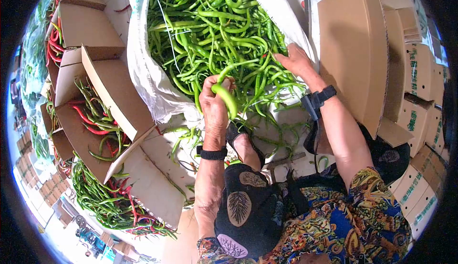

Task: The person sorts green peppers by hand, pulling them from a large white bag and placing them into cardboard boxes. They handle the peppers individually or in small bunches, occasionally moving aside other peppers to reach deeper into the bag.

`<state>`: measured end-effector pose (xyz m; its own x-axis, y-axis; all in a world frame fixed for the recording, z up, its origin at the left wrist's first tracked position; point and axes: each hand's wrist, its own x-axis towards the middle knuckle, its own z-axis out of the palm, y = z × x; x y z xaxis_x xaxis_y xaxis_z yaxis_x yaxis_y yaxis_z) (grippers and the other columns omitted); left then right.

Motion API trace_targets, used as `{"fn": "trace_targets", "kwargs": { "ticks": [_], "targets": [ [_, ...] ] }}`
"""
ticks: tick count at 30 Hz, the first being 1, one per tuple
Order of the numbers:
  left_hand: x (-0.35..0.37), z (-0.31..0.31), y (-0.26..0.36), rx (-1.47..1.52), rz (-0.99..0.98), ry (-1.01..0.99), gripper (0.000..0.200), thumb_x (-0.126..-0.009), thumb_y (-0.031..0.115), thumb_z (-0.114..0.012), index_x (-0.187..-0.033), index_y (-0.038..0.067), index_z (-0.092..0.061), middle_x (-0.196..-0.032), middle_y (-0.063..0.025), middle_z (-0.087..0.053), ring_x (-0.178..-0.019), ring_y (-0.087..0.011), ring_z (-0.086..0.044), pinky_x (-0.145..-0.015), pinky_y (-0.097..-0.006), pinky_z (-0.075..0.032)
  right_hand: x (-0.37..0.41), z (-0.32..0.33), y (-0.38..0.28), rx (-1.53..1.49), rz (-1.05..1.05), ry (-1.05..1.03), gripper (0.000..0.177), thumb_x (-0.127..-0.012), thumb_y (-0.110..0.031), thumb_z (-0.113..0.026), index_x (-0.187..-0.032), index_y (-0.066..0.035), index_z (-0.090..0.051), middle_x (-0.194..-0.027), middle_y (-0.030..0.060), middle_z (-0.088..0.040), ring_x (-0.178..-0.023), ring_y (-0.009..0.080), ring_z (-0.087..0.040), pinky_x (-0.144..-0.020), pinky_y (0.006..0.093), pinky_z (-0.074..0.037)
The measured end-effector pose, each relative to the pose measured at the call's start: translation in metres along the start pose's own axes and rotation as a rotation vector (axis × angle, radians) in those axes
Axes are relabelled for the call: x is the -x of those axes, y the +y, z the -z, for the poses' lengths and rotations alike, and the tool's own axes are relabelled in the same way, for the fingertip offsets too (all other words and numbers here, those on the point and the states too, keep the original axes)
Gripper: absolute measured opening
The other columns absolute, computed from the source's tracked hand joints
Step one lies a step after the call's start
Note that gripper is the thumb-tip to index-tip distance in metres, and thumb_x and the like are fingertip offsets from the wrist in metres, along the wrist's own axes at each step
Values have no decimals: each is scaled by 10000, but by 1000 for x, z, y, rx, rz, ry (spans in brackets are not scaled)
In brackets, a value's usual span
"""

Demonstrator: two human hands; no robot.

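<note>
Left hand (pixel 213 113) closed round a curved pepper (pixel 229 102), held above the near edge of the heap (pixel 210 35); right hand (pixel 297 63) at the heap's right side, whether gripping cannot tell; best a light hold, fingers supporting the bend, tangled stems eased apart, not yanked; pepper plump, glossy, pale green; heap slimmer, twisted, in white sack (pixel 142 73)

Left hand (pixel 217 102) holding curled green peppers (pixel 226 97); right hand (pixel 297 61) at white sack's (pixel 142 68) pepper pile (pixel 210 30)
</note>
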<state>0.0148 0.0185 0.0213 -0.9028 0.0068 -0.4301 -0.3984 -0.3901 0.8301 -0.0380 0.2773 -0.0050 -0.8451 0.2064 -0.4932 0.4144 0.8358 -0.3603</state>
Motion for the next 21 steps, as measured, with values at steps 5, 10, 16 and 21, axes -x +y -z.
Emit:
{"fn": "trace_targets", "kwargs": {
  "ticks": [5, 10, 16, 21],
  "targets": [
    [16, -21, 45, -778, -479, -137, 143, -863, 78, -628, -994, 31, -598, -801, -93, -619, -643, -172, -583, -616, -294, -465, -1, 14, 0, -27, 21, -188, 591, -759, -475, -695, -941, 82, -618, -855, 207, -650, -756, 304, -615, -700, 402, -483],
    [12, -2, 44, -1285, -532, -195, 268, -746, -15, -645, -995, 80, -616, -809, -138, -607, -687, -341, -611, -600, -398, -496, 29, -3, 6, 41, 210, 56, 510, -784, -359, -699, -1027, 78, -599, -935, 226, -644, -898, 326, -620, -811, 400, -476],
    [39, 16, 92, -981, -519, 461, 186, -823, -7, -622, -1006, 2, -590, -813, -64, -631, -722, -130, -570, -644, -259, -480, 7, 3, 20, -246, -68, 119, 371, -774, -268, -698, -975, 33, -620, -955, 227, -632, -925, 352, -609, -821, 400, -470],
    [43, 7, 104, 32, -52, 159, 237, -909, 123, -555, -1116, 11, -523, -817, -52, -587, -601, -131, -508, -544, -231, -443, 15, -5, 9, -102, 38, 49, 363, -798, -291, -643, -841, 69, -643, -833, 276, -642, -851, 405, -636, -767, 458, -491]
  ]
}}
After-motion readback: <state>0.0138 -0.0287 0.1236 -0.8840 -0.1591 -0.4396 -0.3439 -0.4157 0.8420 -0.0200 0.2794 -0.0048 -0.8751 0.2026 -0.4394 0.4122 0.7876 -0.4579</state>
